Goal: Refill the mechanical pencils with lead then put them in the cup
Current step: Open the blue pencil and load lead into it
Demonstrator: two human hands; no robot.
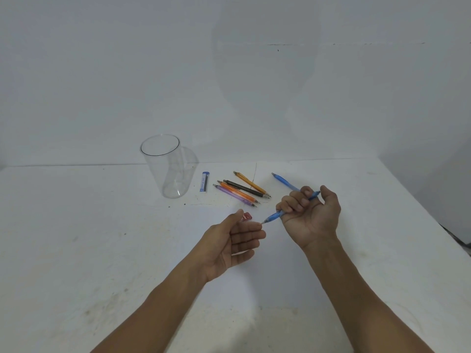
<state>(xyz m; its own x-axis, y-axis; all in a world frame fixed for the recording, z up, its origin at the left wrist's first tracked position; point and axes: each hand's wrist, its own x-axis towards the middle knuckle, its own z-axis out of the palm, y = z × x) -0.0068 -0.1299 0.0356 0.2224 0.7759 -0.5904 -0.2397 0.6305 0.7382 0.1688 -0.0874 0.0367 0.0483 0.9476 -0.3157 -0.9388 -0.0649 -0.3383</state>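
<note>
Meanwhile, a blue pencil (274, 217) is gripped in the right hand (311, 217), the left hand (229, 240) held open; the cup (156, 171) is seen upright.

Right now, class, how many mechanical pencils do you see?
6: yellow, black, orange and purple lie together on the table; one blue is in the right hand; another blue shows just behind it.

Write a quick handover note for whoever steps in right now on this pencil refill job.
Right hand: grips a blue pencil.
Left hand: open, fingertips at that pencil's tip.
Lying loose: second blue pencil, four more pencils, lead tube.
Clear cup stands empty.
Done: nothing in the cup yet; which pencils hold lead cannot be told.
Left: refill as needed, cup all six.
</note>
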